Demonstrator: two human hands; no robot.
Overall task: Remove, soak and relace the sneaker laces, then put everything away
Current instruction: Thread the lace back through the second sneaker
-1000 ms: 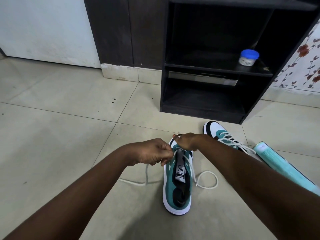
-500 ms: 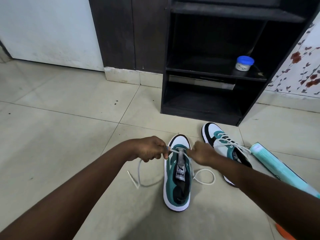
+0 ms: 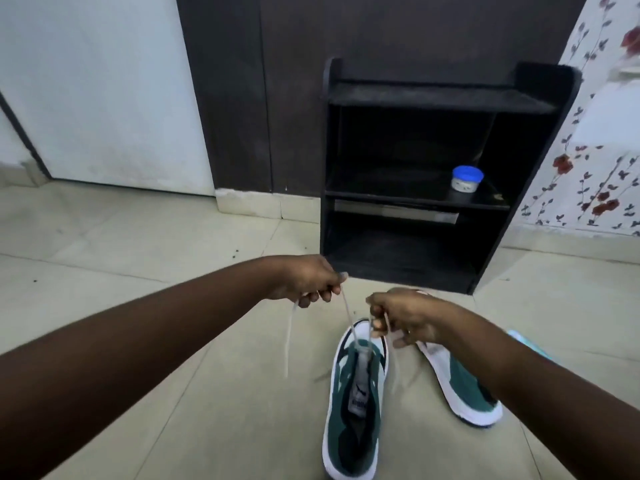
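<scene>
A teal and white sneaker [image 3: 349, 431] lies on the tiled floor in front of me, toe away. A white lace [image 3: 348, 318] runs through its lowest eyelets near the toe, and both ends rise from there. My left hand [image 3: 308, 282] pinches one end, raised above and left of the toe; the loose tail hangs below it. My right hand [image 3: 401, 315] grips the other end just right of the toe. A second teal sneaker [image 3: 460, 382] lies to the right, partly hidden behind my right forearm.
A black open shelf unit [image 3: 415, 98] stands ahead against a dark wall, with a small blue-lidded jar [image 3: 465, 179] on its middle shelf. A pale teal object [image 3: 523, 341] peeks out beyond my right arm. Floral wallpaper is at the right.
Both hands have lifted away from the sneaker's toe, pulling the lace ends up taut. The loops that lay on the floor are gone. The view has tilted up.
</scene>
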